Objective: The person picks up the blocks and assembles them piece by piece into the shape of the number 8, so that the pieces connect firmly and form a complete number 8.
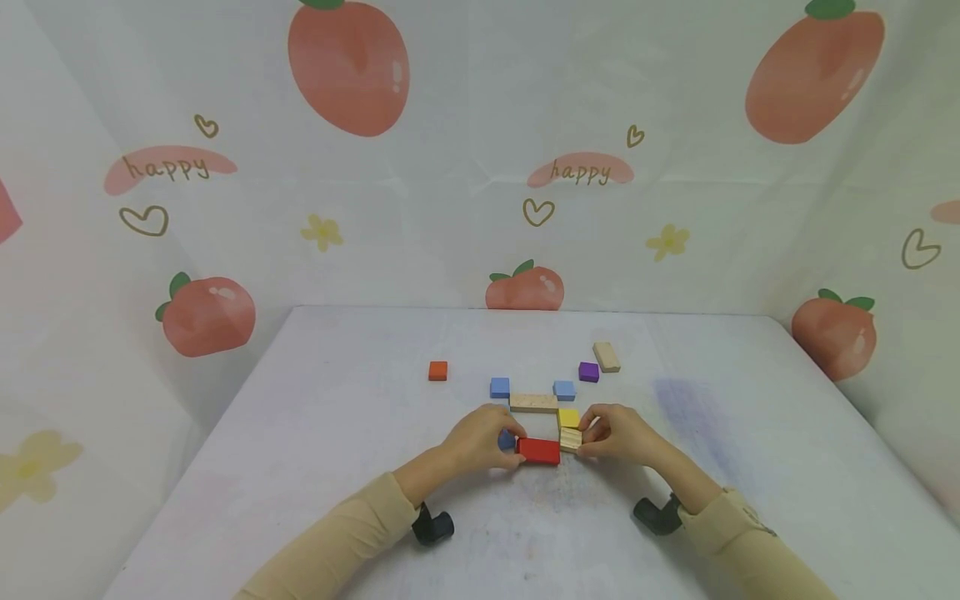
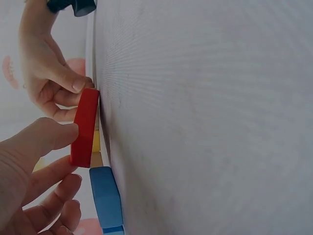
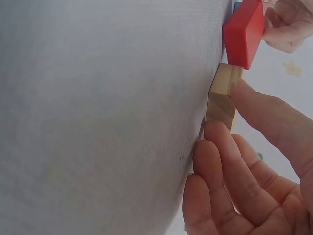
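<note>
In the head view, my left hand point(image 1: 483, 437) pinches the left end of a red rectangular block point(image 1: 538, 451) between thumb and index finger. The red block point(image 2: 85, 128) looks slightly tilted in the left wrist view. My right hand point(image 1: 618, 433) has its thumb and fingers on a small striped wooden block point(image 1: 571, 439) at the red block's right end. Just behind that wooden block is a yellow block point(image 1: 568, 418). A dark blue block point(image 1: 507, 439), partly hidden by the left fingers, sits left of the red one.
A long wooden block point(image 1: 533, 403) lies behind, flanked by a left light blue block point(image 1: 499, 387) and a right light blue block point(image 1: 564, 390). Farther back are an orange block point(image 1: 438, 371), a purple block point(image 1: 588, 372) and a pale wooden block point(image 1: 607, 357). A printed curtain point(image 1: 450, 208) hangs behind the table.
</note>
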`<state>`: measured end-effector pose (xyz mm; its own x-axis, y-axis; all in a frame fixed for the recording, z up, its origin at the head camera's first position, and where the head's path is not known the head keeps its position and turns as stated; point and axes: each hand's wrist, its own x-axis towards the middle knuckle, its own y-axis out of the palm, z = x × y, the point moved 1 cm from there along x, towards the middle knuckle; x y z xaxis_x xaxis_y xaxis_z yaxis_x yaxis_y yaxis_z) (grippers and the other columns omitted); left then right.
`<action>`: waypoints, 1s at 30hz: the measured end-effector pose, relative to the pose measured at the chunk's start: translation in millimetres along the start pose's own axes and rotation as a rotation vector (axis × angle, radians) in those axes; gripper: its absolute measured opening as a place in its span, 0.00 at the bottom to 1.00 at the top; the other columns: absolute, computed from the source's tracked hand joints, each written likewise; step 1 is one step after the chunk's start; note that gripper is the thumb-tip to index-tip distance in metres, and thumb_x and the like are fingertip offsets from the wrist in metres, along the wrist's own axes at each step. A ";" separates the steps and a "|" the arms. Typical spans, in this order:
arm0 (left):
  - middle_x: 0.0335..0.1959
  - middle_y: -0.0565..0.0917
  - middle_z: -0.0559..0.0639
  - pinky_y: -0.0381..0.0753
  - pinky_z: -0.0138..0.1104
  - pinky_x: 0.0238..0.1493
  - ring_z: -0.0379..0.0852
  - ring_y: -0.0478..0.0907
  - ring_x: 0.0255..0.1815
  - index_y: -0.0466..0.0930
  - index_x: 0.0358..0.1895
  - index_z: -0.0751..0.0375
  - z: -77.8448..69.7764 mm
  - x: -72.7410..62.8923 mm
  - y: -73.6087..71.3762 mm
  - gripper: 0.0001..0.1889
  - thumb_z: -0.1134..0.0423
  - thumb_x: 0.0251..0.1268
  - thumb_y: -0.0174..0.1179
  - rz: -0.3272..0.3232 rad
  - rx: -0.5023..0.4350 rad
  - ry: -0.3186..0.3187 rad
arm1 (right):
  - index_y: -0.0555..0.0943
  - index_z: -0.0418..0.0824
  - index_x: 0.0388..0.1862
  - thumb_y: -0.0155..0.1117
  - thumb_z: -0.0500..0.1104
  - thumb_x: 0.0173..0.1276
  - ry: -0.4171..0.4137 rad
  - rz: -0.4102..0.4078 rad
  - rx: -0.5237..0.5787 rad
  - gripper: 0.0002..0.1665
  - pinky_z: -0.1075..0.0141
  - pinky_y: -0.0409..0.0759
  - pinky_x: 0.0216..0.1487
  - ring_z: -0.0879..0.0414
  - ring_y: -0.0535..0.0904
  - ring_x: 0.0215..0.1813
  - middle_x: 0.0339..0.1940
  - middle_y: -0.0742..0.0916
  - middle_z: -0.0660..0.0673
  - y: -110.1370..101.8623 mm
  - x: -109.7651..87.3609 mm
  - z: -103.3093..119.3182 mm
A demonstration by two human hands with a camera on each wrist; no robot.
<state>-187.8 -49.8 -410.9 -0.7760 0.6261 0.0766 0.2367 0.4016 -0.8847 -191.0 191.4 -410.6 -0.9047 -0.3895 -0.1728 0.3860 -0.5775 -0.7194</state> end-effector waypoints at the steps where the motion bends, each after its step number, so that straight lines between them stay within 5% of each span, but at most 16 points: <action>1: 0.33 0.83 0.46 0.71 0.24 0.35 0.39 0.73 0.34 0.86 0.40 0.57 0.4 0.3 0.2 0.13 0.58 0.49 0.68 -0.002 0.004 0.004 | 0.76 0.35 0.38 0.73 0.40 0.51 0.000 -0.001 0.000 0.18 0.70 0.76 0.32 0.60 0.75 0.28 0.24 0.83 0.50 -0.1 0.0 0.1; 30: 0.25 0.76 0.45 0.65 0.22 0.30 0.33 0.64 0.28 0.87 0.40 0.58 3.7 2.9 4.2 0.14 0.57 0.50 0.69 0.043 0.023 -0.008 | 0.76 0.35 0.37 0.73 0.40 0.52 -0.015 0.006 -0.002 0.18 0.71 0.76 0.32 0.60 0.75 0.28 0.24 0.84 0.50 0.2 1.2 -3.5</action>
<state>-191.3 -48.8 -416.1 -0.7701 0.6371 0.0344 0.2564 0.3584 -0.8977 -192.6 193.3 -413.3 -0.8995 -0.4039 -0.1666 0.3908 -0.5735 -0.7200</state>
